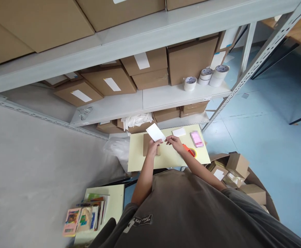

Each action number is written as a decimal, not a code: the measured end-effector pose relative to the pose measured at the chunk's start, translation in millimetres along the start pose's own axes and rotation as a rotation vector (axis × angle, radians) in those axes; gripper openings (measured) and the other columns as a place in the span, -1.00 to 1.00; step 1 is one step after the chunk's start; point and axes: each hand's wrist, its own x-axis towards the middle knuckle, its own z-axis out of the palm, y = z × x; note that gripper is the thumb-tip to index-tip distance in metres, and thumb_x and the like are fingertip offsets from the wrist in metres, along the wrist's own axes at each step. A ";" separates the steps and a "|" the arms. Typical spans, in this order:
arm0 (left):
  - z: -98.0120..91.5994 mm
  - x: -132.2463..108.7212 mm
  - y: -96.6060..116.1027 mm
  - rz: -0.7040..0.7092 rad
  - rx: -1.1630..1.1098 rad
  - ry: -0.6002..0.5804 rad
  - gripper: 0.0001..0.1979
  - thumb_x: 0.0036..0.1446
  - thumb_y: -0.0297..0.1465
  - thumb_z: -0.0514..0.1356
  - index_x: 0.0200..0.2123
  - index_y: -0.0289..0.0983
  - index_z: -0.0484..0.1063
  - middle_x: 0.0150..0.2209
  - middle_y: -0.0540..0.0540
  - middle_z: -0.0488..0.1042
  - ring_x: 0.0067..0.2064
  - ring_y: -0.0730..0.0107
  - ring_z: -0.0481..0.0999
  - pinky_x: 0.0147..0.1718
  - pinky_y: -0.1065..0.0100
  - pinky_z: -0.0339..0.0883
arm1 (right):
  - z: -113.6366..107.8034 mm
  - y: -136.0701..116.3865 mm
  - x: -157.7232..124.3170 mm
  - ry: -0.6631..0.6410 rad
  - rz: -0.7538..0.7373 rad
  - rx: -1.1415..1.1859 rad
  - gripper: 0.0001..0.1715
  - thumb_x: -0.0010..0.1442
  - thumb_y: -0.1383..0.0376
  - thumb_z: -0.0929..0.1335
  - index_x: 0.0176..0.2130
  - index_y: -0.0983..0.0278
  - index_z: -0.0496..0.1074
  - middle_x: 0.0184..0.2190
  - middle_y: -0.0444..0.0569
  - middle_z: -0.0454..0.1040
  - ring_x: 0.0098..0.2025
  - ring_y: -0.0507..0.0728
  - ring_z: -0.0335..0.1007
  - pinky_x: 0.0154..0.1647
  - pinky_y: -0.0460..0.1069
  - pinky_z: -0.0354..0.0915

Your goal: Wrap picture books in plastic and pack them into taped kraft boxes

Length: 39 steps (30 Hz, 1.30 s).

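Note:
My left hand point(153, 147) holds a white rectangular label sheet point(154, 132) by its lower end, thumb on top, above the pale yellow table point(136, 162). At the sheet's lower right corner, the fingertips of my right hand point(174, 142) are pinched together. Under my left hand a brown cardboard box point(146, 140) lies on the table, partly hidden. A red-orange tape dispenser point(188, 150) with a yellow-edged roll sits beside my right wrist, partly behind the forearm. Beyond my right hand lie a white stack of labels point(179, 132) and a blurred pink item point(197, 138).
Ahead stands a grey metal shelf point(109, 109) with cardboard boxes point(150, 65) and white tape rolls point(190, 83). To the right, a large open carton point(265, 198) holds small boxes. Books point(95, 212) lie on a side table at lower left. Clear plastic point(118, 148) hangs left of the table.

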 end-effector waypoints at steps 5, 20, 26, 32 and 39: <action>2.8 -1.5 5.2 0.005 0.013 -0.023 -0.51 -0.23 -0.18 0.56 -0.22 -0.32 0.65 -0.24 -0.22 0.69 -0.30 0.21 0.64 -0.33 0.31 0.27 | 1.4 1.3 0.1 -0.012 -0.023 0.017 -0.71 0.17 0.02 0.47 -0.32 0.19 0.54 -0.36 -0.07 0.62 -0.35 0.09 0.48 -0.25 0.01 0.37; 0.8 0.5 10.7 -0.004 0.024 -0.019 -0.52 -0.26 -0.21 0.58 -0.27 -0.31 0.63 -0.28 -0.20 0.69 -0.32 0.23 0.63 -0.34 0.32 0.28 | -3.9 -12.5 2.4 -0.033 -0.012 -0.024 -0.75 0.15 0.07 0.47 -0.32 0.20 0.58 -0.34 -0.05 0.62 -0.34 0.12 0.51 -0.21 0.05 0.36; 0.8 1.2 10.7 -0.015 0.034 -0.049 -0.50 -0.24 -0.18 0.58 -0.24 -0.32 0.62 -0.28 -0.21 0.69 -0.31 0.22 0.64 -0.32 0.32 0.29 | -1.2 -10.8 6.1 -0.046 -0.019 -0.015 -0.66 0.16 -0.01 0.48 -0.33 0.20 0.54 -0.40 -0.07 0.60 -0.35 0.11 0.48 -0.24 0.03 0.35; 6.3 -8.5 19.5 0.167 0.128 0.159 -0.30 -0.21 -0.25 0.63 0.05 -0.20 0.57 0.00 -0.23 0.65 -0.05 0.18 0.64 -0.08 0.28 0.42 | 1.2 -16.9 2.6 -0.062 -0.056 -0.031 -0.59 0.19 -0.09 0.48 -0.29 0.19 0.51 -0.40 -0.09 0.55 -0.34 0.11 0.47 -0.21 0.04 0.37; 18.6 -23.2 34.9 0.177 0.195 -0.210 -0.54 -0.04 -0.11 0.56 -0.15 -0.27 0.69 -0.13 -0.23 0.68 -0.09 0.09 0.64 -0.08 0.22 0.48 | 5.8 -27.9 -2.1 -0.146 -0.162 -0.040 -0.60 0.23 -0.09 0.47 -0.28 0.17 0.51 -0.36 -0.08 0.53 -0.27 0.13 0.45 -0.14 0.07 0.40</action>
